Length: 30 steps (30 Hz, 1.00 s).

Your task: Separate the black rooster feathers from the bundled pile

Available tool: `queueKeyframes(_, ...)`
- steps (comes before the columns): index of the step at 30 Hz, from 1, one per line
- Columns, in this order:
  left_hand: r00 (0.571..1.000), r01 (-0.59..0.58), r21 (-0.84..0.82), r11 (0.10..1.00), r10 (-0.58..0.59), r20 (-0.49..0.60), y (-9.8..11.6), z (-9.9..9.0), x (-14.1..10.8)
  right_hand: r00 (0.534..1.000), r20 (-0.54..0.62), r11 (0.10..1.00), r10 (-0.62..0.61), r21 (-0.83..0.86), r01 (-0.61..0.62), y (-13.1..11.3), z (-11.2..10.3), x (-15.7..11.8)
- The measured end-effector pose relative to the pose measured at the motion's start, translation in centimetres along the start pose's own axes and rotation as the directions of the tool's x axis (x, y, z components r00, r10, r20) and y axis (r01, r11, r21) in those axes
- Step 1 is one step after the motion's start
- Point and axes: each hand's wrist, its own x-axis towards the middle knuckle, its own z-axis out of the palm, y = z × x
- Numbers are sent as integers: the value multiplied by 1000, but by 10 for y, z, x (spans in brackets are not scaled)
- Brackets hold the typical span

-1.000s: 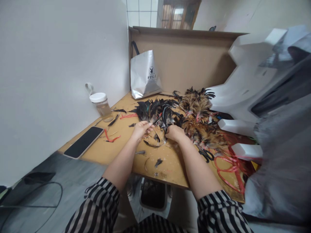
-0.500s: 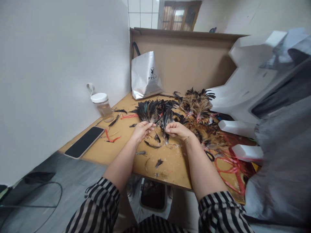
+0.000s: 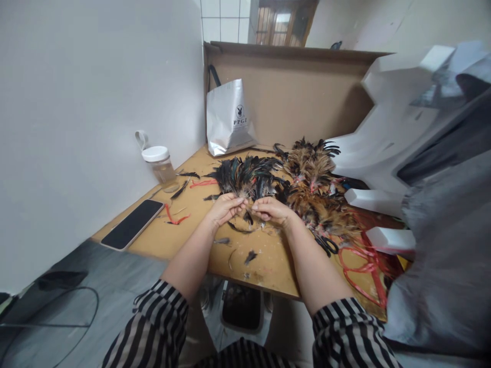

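My left hand point(image 3: 227, 209) is closed in a pinch at the lower ends of a bunch of dark feathers point(image 3: 236, 174), which fans out beyond the fingertips. Close beside it, my right hand point(image 3: 271, 210) is also pinched, its fingertips almost touching those of the left. What lies between the right fingers is too small to make out. More black feathers point(image 3: 264, 181) lie just behind the right hand. Loose feather bits point(image 3: 251, 256) are scattered on the wooden tabletop point(image 3: 268, 278) below both hands.
Brown feather bundles point(image 3: 324, 209) lie to the right, with black scissors point(image 3: 327, 244) and red plastic ribbon point(image 3: 370, 268) nearby. On the left are a phone point(image 3: 132, 225) and a lidded jar point(image 3: 161, 166). A silver bag point(image 3: 230, 120) stands at the back. White foam pieces point(image 3: 383, 202) jut in from the right.
My right hand has moved left and slightly down toward my left hand. The dark feather at its fingertips no longer shows there. More of the scissors is visible now.
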Motion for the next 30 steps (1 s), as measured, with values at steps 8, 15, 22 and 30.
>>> queueKeyframes(8, 998, -7, 59, 998, 3, 66, 8, -7, -6, 849, -503, 835, -163, -529, -153, 1, -23, 5)
queueKeyframes(15, 999, -44, 27, 999, 44, 20, 7, -8, -2, 808, -572, 359, -145, -791, -495, 1, -11, 3)
queueKeyframes(22, 999, -38, -93, 995, 37, -14, 6, -10, 0, 859, -506, 518, -72, -755, -401, 2, -10, 5)
queueKeyframes(30, 998, -55, -171, 984, 54, -12, 3, -15, 4, 887, -443, 975, -128, -221, 30, -4, -23, 0)
